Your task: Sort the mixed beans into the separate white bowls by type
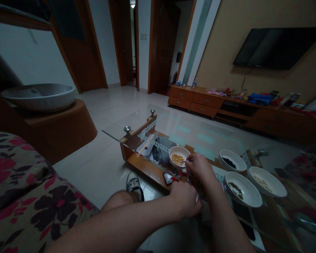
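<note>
My right hand (201,168) is closed in a pinch on a thin tool whose tip reaches the rim of a small white bowl of yellow kernels (178,157). That hand hovers over a dark bowl of mixed beans (195,182) on the glass table (200,137). My left hand (185,202) is curled at the near edge of that bowl, gripping it; its fingers are mostly hidden. Both forearms reach in from the bottom of the view.
Three more white bowls stand to the right: black beans (232,161), dark green bits (242,189), pale bits (266,181). Chopsticks (145,144) and packets lie on the wooden shelf under the glass. A floral sofa (23,189) is at left, my knee and shoe (133,182) below.
</note>
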`<state>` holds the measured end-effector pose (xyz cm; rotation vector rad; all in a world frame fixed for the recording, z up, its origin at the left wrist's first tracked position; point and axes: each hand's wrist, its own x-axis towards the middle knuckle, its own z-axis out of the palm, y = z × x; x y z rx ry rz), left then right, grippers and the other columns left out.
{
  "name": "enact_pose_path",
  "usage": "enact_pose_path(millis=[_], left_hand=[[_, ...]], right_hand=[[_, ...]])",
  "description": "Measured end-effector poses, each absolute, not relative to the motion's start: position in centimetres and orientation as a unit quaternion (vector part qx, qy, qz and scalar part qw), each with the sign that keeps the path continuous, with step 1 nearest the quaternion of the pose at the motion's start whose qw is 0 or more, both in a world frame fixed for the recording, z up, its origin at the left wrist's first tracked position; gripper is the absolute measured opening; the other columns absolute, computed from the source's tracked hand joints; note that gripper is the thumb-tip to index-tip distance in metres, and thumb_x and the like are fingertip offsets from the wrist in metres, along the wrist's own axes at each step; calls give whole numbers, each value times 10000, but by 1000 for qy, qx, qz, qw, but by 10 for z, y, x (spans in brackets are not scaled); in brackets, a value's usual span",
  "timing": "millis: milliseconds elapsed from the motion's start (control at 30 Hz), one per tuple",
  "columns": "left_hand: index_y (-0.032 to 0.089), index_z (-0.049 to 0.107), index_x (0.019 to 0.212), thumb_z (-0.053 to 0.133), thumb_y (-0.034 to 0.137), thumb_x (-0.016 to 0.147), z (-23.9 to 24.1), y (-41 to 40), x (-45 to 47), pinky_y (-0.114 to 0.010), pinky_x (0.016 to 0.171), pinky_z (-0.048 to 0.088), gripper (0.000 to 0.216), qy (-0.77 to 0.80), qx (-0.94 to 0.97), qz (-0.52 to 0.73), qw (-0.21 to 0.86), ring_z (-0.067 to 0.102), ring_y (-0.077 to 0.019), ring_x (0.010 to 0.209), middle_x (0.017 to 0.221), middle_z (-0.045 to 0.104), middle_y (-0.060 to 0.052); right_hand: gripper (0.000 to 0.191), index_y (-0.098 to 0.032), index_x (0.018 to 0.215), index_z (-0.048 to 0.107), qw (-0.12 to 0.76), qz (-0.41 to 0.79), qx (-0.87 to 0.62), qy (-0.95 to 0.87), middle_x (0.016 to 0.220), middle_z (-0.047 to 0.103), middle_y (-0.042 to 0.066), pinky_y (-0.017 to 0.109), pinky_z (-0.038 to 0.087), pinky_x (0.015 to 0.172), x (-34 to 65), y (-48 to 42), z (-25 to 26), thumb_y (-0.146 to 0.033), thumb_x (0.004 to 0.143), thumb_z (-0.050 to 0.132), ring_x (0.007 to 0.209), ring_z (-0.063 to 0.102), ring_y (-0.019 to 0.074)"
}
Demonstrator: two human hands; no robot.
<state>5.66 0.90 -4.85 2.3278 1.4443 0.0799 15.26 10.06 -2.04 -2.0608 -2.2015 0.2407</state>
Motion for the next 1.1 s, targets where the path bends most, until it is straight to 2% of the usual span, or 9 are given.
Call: enact_pose_path(millis=[267,1100], left_hand=[[130,667,981,394,469,829,-45,9,56,-468,683,505,461,515,831,22,208,630,-320,808,904,671,-172],[124,685,908,377,496,818,-43,9,55,-455,637,507,492,510,838,32,194,643,-330,778,854,677,-176]], right_hand=[[221,-202,824,720,64,74,-678,-728,862,705,88,243,374,618,154,100,-21,-315,728,555,800,632,196],[215,-226,804,714,60,63,-692,-716,862,705,75,248,362,593,152,99,-21,-325,727,540,825,636,210]])
